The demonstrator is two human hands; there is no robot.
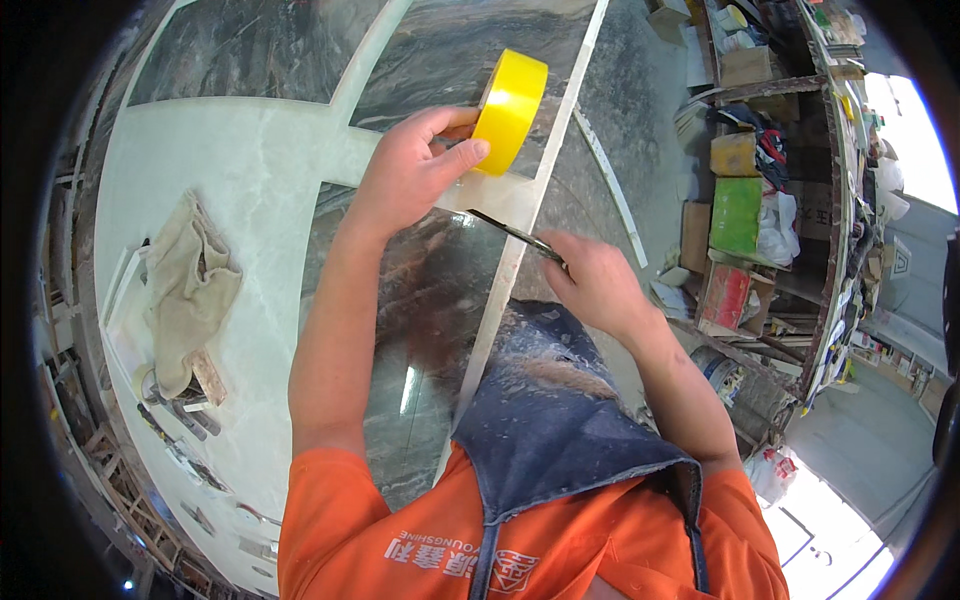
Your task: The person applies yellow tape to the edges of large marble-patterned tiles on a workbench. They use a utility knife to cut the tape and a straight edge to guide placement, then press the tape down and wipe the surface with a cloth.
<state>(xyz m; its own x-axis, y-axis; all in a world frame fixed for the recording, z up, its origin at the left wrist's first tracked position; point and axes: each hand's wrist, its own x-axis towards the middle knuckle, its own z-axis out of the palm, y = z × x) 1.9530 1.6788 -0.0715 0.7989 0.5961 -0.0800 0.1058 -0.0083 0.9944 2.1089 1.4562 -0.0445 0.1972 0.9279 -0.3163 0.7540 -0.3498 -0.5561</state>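
Blade (515, 235) half hidden in right hand (597, 283), type unclear.

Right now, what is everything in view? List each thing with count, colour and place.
Tape roll: one, yellow, held upright at the pale strip's edge, upper middle.
Thin blade-like tool: one, dark, slanting across the pale strip, under the tape.
Stone slab: one, pale with dark veined panels, fills the left and middle.
Cloth: one, beige, crumpled on the slab's left side.
Shelves: one cluttered rack of boxes and bags, right.
Apron: one, dusty blue denim, over an orange shirt, bottom.
Left hand: one, grips the tape roll.
Right hand: one, holds the tool's near end.
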